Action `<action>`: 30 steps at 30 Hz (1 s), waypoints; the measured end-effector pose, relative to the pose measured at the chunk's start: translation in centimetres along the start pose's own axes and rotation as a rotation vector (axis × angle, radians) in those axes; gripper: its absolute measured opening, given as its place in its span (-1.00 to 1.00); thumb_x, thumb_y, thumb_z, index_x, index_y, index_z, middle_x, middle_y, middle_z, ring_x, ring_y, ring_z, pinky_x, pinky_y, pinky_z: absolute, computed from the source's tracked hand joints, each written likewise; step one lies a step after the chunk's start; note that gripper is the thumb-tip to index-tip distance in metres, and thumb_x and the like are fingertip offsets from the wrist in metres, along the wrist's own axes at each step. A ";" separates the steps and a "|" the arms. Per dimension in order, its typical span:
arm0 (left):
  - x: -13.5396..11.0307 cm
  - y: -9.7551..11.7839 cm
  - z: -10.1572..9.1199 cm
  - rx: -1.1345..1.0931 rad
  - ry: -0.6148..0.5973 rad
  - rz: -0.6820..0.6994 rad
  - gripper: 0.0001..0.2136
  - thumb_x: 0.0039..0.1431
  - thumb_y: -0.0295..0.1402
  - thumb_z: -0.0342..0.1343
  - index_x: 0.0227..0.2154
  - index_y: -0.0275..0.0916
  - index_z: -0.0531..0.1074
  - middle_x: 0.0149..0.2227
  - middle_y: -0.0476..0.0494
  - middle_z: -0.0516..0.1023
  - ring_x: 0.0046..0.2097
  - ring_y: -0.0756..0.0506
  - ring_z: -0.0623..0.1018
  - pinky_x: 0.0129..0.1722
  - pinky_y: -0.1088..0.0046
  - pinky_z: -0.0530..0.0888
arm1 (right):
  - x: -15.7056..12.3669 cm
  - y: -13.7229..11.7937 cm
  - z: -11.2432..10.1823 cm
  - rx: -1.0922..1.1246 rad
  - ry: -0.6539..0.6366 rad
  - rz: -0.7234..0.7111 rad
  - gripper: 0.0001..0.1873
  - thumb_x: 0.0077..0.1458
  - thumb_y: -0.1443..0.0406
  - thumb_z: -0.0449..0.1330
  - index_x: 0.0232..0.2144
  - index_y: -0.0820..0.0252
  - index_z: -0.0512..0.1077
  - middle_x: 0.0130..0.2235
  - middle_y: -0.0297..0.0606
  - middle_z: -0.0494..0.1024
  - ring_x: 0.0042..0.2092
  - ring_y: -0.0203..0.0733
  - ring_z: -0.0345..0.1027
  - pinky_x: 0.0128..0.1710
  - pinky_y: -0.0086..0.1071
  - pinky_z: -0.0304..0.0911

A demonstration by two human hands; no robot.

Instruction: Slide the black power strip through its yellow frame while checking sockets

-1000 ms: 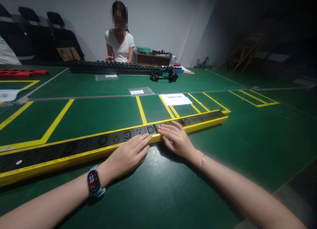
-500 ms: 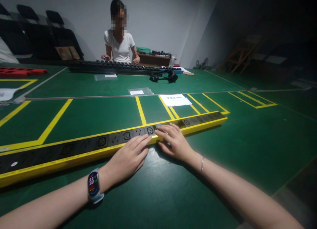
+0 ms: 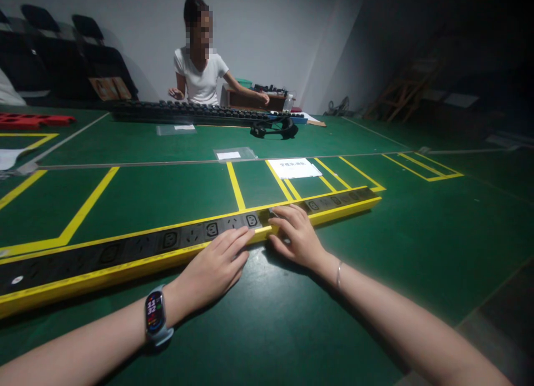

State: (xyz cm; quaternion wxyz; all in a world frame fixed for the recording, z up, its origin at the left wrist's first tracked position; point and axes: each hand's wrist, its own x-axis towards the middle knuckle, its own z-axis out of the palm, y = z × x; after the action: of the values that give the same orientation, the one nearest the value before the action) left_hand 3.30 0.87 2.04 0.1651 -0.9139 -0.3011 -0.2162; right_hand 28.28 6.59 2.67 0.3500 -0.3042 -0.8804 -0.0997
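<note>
A green table (image 3: pixel 417 247) w/ yellow tape lines is seen filling most of the view. A long yellow-edged power strip (image 3: pixel 137 247) is laid across it from the near left to approx. mid-right, black sockets facing up. The left hand (image 3: pixel 214 266) is laid flat, fingers spread and holding nothing, w/ fingertips touching the strip's near edge. The right hand (image 3: pixel 296 236) is rested open just beside it on the strip, fingers over a socket, nothing gripped. A smartwatch (image 3: pixel 156 316) is worn on the left wrist. Across the table a person in a white shirt (image 3: pixel 200 77) is seated behind a second dark strip (image 3: pixel 196 112); a paper sheet (image 3: pixel 294 167) is laid between.
</note>
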 end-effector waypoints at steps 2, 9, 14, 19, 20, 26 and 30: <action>0.0 0.0 0.0 0.002 0.004 0.001 -0.83 0.25 -0.49 0.00 -0.17 -0.36 0.44 0.24 -0.34 0.22 0.28 -0.26 0.20 0.25 0.08 0.30 | -0.1 0.0 0.0 0.032 -0.022 -0.070 -0.66 0.15 0.29 0.18 -0.01 0.18 0.34 0.08 -0.05 0.44 0.14 -0.07 0.30 0.21 -0.06 0.12; -0.1 -0.1 0.1 -0.001 0.002 0.003 -0.82 0.24 -0.50 0.01 -0.13 -0.36 0.43 0.25 -0.35 0.21 0.29 -0.26 0.19 0.25 0.09 0.29 | -0.1 -0.7 0.0 0.004 -0.073 -0.084 -0.65 0.19 0.28 0.15 0.03 0.18 0.32 0.07 -0.07 0.49 0.05 -0.12 0.40 0.04 -0.17 0.10; 0.0 0.0 0.0 -0.002 0.002 0.002 -0.84 0.24 -0.49 0.01 -0.17 -0.36 0.44 0.24 -0.35 0.22 0.29 -0.26 0.20 0.25 0.09 0.29 | 0.1 -0.8 0.0 -0.012 -0.038 -0.038 -0.69 0.21 0.28 0.14 0.00 0.18 0.31 0.01 -0.12 0.54 -0.02 -0.17 0.45 -0.03 -0.21 0.04; -0.1 0.1 0.0 -0.010 0.004 0.003 -0.84 0.24 -0.49 0.00 -0.18 -0.37 0.44 0.24 -0.36 0.22 0.29 -0.27 0.20 0.25 0.08 0.29 | 0.0 -0.2 0.0 -0.042 -0.002 0.018 -0.69 0.20 0.26 0.15 -0.01 0.19 0.31 -0.05 -0.12 0.56 -0.05 -0.14 0.46 -0.06 -0.21 0.03; -0.1 0.1 0.0 -0.011 0.005 0.003 -0.84 0.24 -0.49 0.00 -0.18 -0.37 0.44 0.24 -0.36 0.22 0.29 -0.27 0.20 0.25 0.08 0.29 | -0.1 -0.1 0.0 -0.042 0.000 0.014 -0.70 0.20 0.26 0.16 -0.02 0.19 0.32 -0.06 -0.12 0.56 -0.06 -0.14 0.46 -0.05 -0.20 0.03; -0.2 0.0 0.2 -0.007 -0.004 -0.001 -0.82 0.23 -0.49 0.03 -0.14 -0.36 0.43 0.26 -0.34 0.20 0.31 -0.26 0.17 0.27 0.09 0.28 | -0.2 -0.3 -0.1 -0.002 -0.056 -0.074 -0.72 0.20 0.28 0.14 -0.03 0.17 0.33 -0.01 -0.12 0.54 -0.02 -0.16 0.45 -0.04 -0.22 0.05; -0.2 0.0 0.2 -0.003 -0.022 -0.003 -0.81 0.22 -0.50 0.03 -0.13 -0.35 0.43 0.27 -0.34 0.18 0.32 -0.26 0.15 0.27 0.08 0.27 | -0.2 -0.5 0.1 -0.023 -0.061 -0.012 -0.66 0.20 0.24 0.15 0.00 0.22 0.31 -0.03 -0.08 0.54 -0.06 -0.12 0.46 -0.09 -0.23 0.06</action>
State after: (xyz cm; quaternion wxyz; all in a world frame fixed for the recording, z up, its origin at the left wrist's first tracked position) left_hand 3.21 0.91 1.75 0.1599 -0.9161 -0.3042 -0.2068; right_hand 28.02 6.13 2.51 0.3189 -0.3056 -0.8912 -0.1028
